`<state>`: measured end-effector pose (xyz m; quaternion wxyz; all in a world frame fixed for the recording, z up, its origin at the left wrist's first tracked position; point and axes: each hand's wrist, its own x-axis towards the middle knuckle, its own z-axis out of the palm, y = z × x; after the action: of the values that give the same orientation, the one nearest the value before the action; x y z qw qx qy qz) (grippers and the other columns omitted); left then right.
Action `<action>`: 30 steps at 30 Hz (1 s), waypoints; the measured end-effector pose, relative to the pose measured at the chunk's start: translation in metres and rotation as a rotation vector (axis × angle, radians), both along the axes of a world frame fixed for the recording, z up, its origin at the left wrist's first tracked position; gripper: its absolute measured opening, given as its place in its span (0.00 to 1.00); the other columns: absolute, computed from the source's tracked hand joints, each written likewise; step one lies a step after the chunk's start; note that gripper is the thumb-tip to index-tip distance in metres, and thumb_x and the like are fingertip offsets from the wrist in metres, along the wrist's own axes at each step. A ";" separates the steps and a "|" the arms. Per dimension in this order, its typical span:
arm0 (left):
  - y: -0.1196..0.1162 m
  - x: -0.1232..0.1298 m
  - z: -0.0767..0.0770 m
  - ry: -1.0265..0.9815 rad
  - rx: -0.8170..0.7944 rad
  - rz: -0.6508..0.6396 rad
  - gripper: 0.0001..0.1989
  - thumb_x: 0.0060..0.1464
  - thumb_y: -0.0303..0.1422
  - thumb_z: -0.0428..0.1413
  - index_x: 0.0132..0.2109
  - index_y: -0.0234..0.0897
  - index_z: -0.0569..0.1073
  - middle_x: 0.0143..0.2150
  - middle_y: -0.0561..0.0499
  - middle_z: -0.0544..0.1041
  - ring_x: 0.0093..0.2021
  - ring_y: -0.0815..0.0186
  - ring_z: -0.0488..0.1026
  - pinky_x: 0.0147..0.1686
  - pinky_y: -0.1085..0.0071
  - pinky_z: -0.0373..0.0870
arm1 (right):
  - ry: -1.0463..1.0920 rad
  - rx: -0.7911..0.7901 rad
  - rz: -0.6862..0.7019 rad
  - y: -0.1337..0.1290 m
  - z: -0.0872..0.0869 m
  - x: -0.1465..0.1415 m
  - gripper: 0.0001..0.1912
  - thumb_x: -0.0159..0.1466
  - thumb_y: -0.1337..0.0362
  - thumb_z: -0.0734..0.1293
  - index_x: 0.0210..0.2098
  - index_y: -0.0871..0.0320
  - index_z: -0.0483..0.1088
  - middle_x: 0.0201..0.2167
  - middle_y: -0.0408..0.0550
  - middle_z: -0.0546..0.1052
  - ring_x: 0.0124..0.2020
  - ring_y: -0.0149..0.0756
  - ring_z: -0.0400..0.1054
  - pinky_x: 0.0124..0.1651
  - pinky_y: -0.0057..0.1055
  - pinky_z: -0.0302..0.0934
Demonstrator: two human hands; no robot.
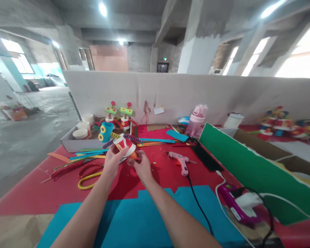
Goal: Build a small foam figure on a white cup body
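My left hand [113, 161] is closed round a paper-cup figure [124, 142], tilted over the table. The figure has a red-and-white cup body, a blue tube head [106, 132] with yellow ring eyes, and coiled arms of twisted strips. At the lower end of the cup, my right hand [142, 166] pinches an orange piece [133, 155] that touches the cup; its exact shape is partly hidden by the fingers. A pink glue gun [180, 161] lies to the right of my hands. Yellow-and-red-handled scissors [89, 181] lie on the left.
Two similar finished-looking figures [125, 122] stand at the back beside a box [69, 141] holding white paper cups [80, 133]. Coloured paper strips [89, 153] lie nearby. A phone [205, 156], purple power strip [239, 205], cables and green divider [248, 168] are right; blue sheets [134, 220] lie in front.
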<state>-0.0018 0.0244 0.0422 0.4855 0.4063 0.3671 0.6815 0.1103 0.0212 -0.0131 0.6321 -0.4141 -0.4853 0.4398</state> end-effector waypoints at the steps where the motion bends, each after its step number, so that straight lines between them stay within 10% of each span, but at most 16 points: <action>1: -0.001 0.000 0.001 0.019 -0.006 0.011 0.23 0.39 0.32 0.70 0.44 0.32 0.75 0.38 0.46 0.81 0.33 0.65 0.77 0.35 0.73 0.73 | 0.059 -0.039 0.037 -0.001 -0.001 -0.002 0.19 0.49 0.60 0.72 0.38 0.57 0.66 0.36 0.44 0.76 0.33 0.35 0.72 0.35 0.32 0.70; 18: -0.003 0.009 -0.007 0.704 0.116 0.358 0.25 0.36 0.40 0.68 0.43 0.39 0.74 0.40 0.46 0.75 0.44 0.53 0.72 0.46 0.57 0.67 | 0.241 -0.051 0.227 -0.013 0.006 -0.015 0.19 0.49 0.62 0.70 0.41 0.57 0.75 0.43 0.53 0.80 0.42 0.44 0.74 0.41 0.36 0.69; 30: 0.001 0.008 -0.012 0.667 0.139 0.324 0.24 0.38 0.39 0.67 0.44 0.39 0.73 0.43 0.45 0.75 0.43 0.54 0.73 0.44 0.60 0.68 | 0.244 -0.032 0.196 -0.012 0.008 -0.014 0.18 0.49 0.61 0.71 0.40 0.57 0.77 0.33 0.51 0.81 0.39 0.45 0.75 0.40 0.37 0.69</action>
<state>0.0064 0.0258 0.0297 0.1965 0.5746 0.5171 0.6032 0.0960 0.0092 -0.0051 0.6336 -0.3183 -0.4361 0.5541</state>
